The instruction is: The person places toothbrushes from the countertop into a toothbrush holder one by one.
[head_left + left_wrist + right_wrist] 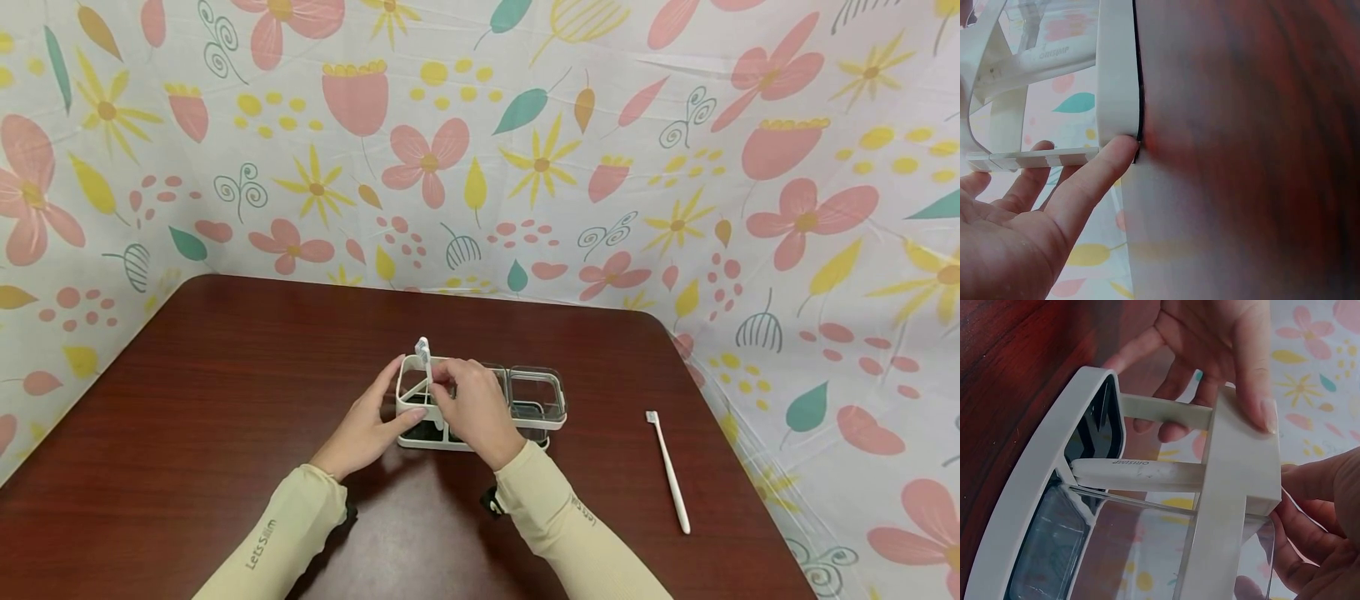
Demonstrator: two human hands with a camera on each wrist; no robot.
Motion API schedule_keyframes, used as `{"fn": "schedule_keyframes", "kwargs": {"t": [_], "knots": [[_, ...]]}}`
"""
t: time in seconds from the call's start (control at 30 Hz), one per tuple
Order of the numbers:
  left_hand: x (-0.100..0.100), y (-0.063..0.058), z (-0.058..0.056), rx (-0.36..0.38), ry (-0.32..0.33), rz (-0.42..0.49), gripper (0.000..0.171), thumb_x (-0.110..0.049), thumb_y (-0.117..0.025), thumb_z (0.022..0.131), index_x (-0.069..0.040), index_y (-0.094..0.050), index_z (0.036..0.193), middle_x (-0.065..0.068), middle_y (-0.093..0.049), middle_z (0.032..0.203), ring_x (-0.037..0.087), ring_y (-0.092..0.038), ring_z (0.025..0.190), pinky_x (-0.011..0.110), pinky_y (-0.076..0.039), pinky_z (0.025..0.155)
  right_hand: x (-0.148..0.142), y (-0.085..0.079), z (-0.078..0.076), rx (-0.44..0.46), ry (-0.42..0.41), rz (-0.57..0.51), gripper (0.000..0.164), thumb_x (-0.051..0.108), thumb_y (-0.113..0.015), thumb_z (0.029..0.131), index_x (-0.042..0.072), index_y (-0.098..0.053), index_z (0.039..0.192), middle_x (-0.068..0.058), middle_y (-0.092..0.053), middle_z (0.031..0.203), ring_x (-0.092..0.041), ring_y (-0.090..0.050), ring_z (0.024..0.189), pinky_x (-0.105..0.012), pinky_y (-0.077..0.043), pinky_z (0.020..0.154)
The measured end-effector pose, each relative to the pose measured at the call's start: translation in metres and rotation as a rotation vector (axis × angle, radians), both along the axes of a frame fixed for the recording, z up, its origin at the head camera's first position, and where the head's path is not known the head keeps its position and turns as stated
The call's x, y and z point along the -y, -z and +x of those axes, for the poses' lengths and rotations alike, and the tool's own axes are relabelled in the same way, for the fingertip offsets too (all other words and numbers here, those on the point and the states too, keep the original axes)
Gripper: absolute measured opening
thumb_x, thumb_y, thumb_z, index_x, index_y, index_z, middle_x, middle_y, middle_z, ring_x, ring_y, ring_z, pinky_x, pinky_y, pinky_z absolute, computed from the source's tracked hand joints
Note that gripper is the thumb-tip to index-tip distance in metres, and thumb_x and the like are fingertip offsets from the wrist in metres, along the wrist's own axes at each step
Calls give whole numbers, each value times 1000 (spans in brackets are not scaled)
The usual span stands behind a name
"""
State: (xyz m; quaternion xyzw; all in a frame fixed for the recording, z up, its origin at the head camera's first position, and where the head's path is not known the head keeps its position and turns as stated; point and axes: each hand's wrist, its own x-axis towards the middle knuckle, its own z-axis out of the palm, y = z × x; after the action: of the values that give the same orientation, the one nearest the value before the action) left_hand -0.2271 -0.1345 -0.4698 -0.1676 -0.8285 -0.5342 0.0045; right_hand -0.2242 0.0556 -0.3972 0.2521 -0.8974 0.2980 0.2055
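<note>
A white toothbrush holder (557, 423) stands on the table with an upper frame, a lower base and a dark-lined bottom. My left hand (363, 429) grips its left end, thumb against the front of the upper frame. One left finger reaches the base (1117, 75) in the left wrist view. Upright in the left section is a white toothbrush (423, 357), bristles at the top. My right hand (483, 408) pinches its upper handle just above the frame. Below, the right wrist view shows the printed handle (1147, 475) reaching down to the base, near a divider.
Clear cups (536, 387) hang in the right part of the holder. A second white toothbrush (670, 479) lies on the dark red wooden table (225, 400) at the right. Behind the table hangs a flower-patterned cloth (525, 167).
</note>
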Motion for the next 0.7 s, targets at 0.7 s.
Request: {"fn": "schedule_keyframes", "kwargs": {"t": [0.7], "knots": [[-1, 2, -1, -1, 2, 8, 86, -44, -70, 92, -31, -18, 159, 13, -48, 145, 26, -51, 123, 56, -39, 99, -5, 1, -1, -3, 25, -25, 12, 9, -79, 85, 5, -74, 95, -3, -69, 87, -17, -58, 78, -29, -49, 67]]}}
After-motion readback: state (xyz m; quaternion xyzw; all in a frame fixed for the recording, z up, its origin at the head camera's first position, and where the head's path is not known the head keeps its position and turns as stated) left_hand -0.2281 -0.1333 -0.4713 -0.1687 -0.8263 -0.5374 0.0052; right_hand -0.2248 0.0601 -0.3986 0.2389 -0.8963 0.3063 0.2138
